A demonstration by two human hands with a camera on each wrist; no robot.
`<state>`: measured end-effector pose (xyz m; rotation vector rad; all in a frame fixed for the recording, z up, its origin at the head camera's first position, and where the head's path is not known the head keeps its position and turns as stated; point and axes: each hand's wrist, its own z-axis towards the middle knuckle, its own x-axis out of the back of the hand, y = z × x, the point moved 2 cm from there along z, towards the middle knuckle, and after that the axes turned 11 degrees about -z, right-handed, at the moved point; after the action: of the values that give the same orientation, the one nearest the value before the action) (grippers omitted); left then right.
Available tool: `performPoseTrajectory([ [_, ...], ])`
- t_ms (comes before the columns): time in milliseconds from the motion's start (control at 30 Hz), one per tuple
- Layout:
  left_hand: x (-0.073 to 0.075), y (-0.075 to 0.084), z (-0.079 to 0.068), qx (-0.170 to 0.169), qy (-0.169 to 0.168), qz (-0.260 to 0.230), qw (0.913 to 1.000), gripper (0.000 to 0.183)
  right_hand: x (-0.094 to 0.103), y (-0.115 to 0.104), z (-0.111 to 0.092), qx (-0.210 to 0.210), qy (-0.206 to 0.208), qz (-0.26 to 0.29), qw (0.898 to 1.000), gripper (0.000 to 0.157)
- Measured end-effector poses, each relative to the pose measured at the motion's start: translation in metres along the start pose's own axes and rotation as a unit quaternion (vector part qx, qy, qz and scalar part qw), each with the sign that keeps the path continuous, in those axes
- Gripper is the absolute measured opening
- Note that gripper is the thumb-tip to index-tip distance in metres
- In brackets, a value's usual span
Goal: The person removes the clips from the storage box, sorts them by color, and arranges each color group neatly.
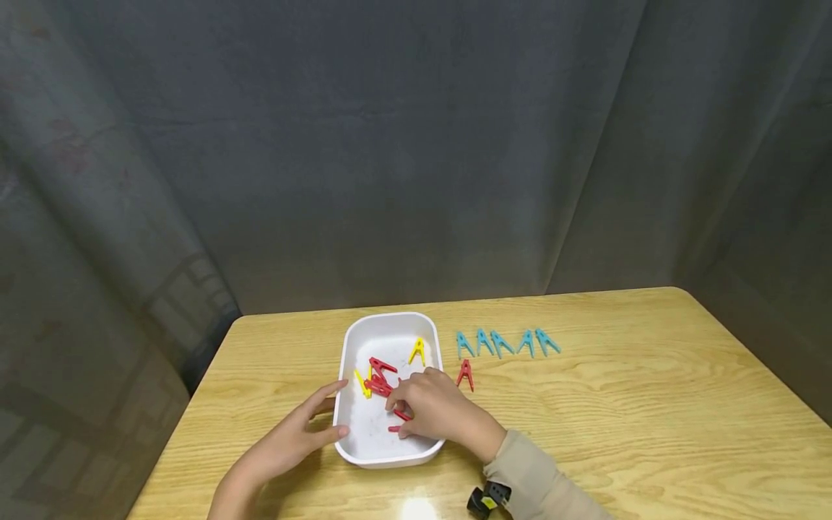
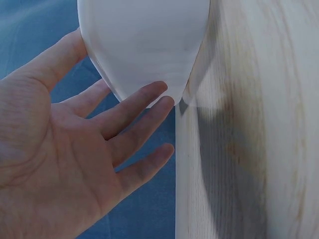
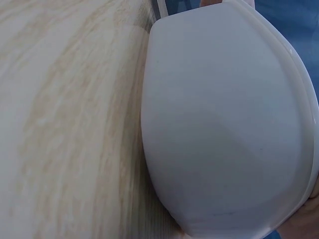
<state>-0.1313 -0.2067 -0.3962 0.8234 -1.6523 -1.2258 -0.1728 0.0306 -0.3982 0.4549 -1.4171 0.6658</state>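
The head view looks forward and down over the desk [image 1: 624,404] from above; 2 wrist views, low and close, face the tray [image 1: 364,426] from opposite sides. All 3 share it.

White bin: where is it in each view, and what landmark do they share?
Head: white bin, low, just left of centre.
Left wrist: upper middle, cut off by the top edge.
Right wrist: fills the centre and right.
Shared landmark: wooden table, at right in left wrist, left in right wrist.

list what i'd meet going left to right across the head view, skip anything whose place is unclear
left hand → white tray → red clip on the table → rightmost blue clip
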Motion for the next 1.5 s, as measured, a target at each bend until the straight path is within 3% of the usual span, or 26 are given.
performPoseTrajectory([
  [233, 0.0, -0.001, 0.0, 0.002, -0.005, -0.004, 1.0, 0.07, -0.002, -0.001, -0.001, 0.002, -0.008, -0.011, 1.0, 0.028],
  [567, 0.0, -0.001, 0.001, 0.001, -0.003, 0.009, 1.0, 0.07, -0.002, 0.001, 0.0, 0.021, 0.012, -0.007, 1.0, 0.02],
  [867, 0.001, -0.001, 0.001, 0.009, 0.001, 0.012, 0.9999, 0.07, 0.005, 0.006, 0.001, 0.048, 0.021, 0.058, 0.997, 0.02],
  [1067, 0.001, 0.0, 0.001, -0.005, -0.004, 0.011, 0.9999, 0.07, 0.013, 0.007, 0.0, 0.06, 0.047, 0.089, 0.993, 0.017],
  [1500, 0.001, -0.001, 0.002, -0.009, -0.006, 0.01, 0.9999, 0.071, 0.028, 0.016, -0.005, 0.048, 0.054, 0.13, 0.989, 0.023],
])
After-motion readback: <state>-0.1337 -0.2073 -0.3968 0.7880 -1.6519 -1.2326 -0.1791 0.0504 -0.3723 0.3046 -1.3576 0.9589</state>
